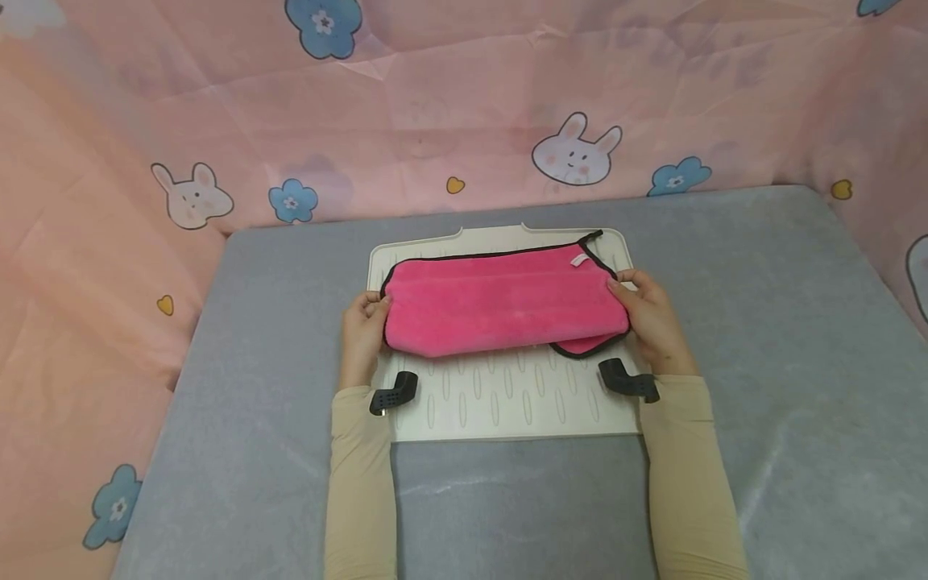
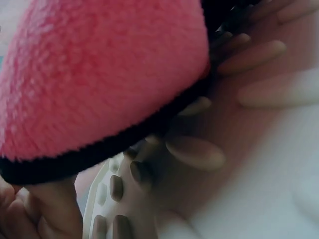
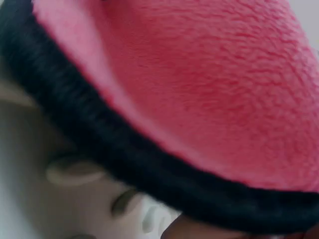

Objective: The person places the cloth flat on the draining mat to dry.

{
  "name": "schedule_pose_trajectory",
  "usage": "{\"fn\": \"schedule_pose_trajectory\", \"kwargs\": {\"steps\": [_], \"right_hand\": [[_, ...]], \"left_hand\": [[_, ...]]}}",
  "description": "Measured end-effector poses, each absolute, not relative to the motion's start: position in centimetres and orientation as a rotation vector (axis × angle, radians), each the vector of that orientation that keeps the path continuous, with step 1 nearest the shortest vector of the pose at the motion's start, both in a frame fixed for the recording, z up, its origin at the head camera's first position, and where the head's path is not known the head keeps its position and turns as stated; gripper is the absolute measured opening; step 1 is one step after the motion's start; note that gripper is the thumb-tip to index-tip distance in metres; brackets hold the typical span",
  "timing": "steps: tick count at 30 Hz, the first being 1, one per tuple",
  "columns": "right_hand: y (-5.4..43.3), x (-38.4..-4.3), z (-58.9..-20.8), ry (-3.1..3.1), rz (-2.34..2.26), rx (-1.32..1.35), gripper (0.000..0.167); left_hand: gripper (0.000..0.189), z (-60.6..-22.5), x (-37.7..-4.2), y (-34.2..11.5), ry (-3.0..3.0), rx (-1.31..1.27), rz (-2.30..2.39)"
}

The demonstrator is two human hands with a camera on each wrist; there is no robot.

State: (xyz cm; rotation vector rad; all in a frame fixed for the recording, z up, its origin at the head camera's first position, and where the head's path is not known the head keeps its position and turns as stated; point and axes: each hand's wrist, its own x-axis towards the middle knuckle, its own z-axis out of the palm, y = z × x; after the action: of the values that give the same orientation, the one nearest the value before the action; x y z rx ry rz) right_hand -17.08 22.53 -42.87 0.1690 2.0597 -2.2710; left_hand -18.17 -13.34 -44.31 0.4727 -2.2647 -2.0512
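A bright pink towel [image 1: 500, 302] with black edging is folded over on itself and stretched sideways between both hands. At its left end my left hand [image 1: 362, 334] pinches the edge, thumb on top. My right hand [image 1: 656, 322] pinches the right end in the same way. Below that end a folded flap with black trim sticks out, and a small white tag and a black loop show at the upper right corner. The towel overlaps a cream ribbed tray [image 1: 496, 403]. Close up, the left wrist view shows its fuzzy pink pile [image 2: 109, 69] above the tray's ridges.
The tray lies on a grey table [image 1: 783, 362]. Pink fabric printed with rabbits and flowers [image 1: 435, 121] hangs behind the table and along its left side. Black wrist-camera mounts [image 1: 395, 392] stick out over the tray from both sleeves.
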Motion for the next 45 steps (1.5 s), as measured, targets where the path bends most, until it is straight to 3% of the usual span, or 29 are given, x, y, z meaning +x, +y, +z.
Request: {"fn": "schedule_pose_trajectory", "kwargs": {"steps": [13,22,32,45], "right_hand": [[22.3,-17.5,-43.4,2.266,-1.938,0.225,0.023],[21.4,-17.8,-43.5,2.254,-2.009,0.233,0.013],[20.6,-17.9,-43.8,2.314,-2.177,0.282,0.014],[20.8,-18.0,-44.1,2.384,-2.074,0.258,0.027]], "left_hand": [[0.019,-44.5,-18.2,-13.1,-2.301,0.380,-2.142],[0.014,-44.9,-19.0,-13.3,-2.273,0.412,-2.131],[0.037,-43.9,-21.4,-13.4,-2.273,0.432,-2.145],[0.034,-44.3,-20.1,-13.6,-2.665,0.375,-1.769]]}}
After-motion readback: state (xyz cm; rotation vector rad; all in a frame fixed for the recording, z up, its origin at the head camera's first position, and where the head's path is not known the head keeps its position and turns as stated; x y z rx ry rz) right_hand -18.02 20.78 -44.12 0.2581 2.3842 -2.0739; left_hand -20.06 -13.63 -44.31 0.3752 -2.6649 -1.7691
